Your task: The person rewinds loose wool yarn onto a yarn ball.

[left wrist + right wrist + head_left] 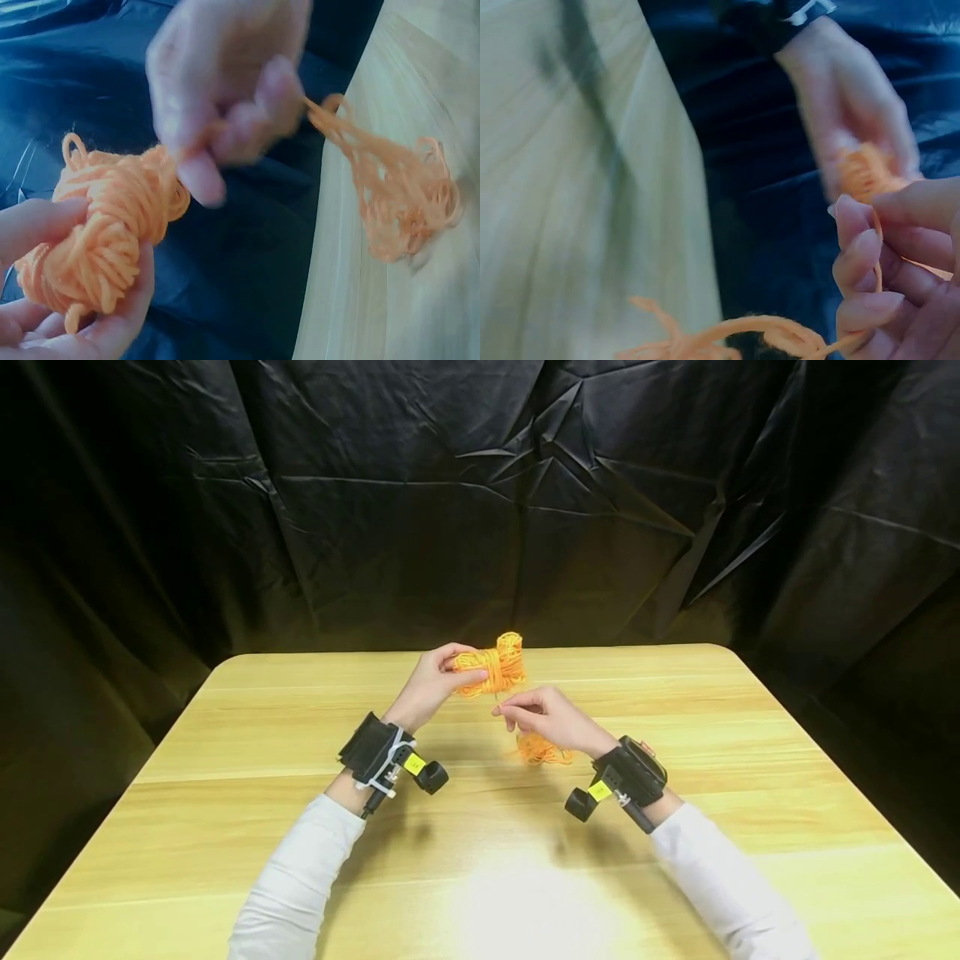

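A bundle of orange yarn point(504, 667), wound tightly round its middle, is held up by my left hand point(435, 687), thumb on one side and fingers on the other. Just to its right and lower, my right hand point(551, 717) pinches a strand of the same yarn between thumb and fingertips. In the right wrist view that strand point(877, 247) runs down across the curled fingers. Below the right hand hangs a loose tangle of yarn point(409, 195), near the table top; the head view partly hides it behind the hand.
A light wooden table point(247, 827) spreads beneath both arms, with a bright glare near its front. Behind it hangs a black, creased curtain point(390, 543). Each wrist wears a black strap with a small camera point(431, 777).
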{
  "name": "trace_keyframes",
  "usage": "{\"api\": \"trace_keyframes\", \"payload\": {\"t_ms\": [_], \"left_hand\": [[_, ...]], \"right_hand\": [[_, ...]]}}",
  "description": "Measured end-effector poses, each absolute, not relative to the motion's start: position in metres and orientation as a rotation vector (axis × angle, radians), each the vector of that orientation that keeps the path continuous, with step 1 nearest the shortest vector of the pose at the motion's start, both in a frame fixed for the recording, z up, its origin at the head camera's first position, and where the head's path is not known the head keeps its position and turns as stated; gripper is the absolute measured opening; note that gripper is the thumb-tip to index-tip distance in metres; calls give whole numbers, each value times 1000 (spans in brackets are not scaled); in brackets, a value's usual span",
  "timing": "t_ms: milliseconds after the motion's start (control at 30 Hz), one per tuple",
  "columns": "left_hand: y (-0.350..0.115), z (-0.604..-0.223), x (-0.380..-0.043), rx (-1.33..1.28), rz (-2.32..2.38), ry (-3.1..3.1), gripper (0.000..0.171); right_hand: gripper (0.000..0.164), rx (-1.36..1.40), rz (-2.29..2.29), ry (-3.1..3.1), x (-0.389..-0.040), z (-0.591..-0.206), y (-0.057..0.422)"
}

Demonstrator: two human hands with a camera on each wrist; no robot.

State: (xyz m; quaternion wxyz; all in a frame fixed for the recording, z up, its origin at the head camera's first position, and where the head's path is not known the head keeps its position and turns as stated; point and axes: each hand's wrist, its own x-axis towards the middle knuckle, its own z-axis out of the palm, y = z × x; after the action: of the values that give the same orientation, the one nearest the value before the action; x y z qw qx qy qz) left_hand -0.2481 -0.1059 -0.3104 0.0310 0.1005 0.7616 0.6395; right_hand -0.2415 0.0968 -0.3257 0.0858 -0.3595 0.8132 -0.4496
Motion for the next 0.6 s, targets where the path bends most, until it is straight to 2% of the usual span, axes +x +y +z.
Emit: {"api": "trace_keyframes", "payload": {"t_ms": [233,600], "left_hand": [[-106,-311,-248,270,1920,2387,35],[-104,-313,-248,267,1800,2424,35]], "right_hand": [[17,-1137,-1287,2481,-237,-297,103],[23,-1005,-1483,2457,-241,-254,119]]}}
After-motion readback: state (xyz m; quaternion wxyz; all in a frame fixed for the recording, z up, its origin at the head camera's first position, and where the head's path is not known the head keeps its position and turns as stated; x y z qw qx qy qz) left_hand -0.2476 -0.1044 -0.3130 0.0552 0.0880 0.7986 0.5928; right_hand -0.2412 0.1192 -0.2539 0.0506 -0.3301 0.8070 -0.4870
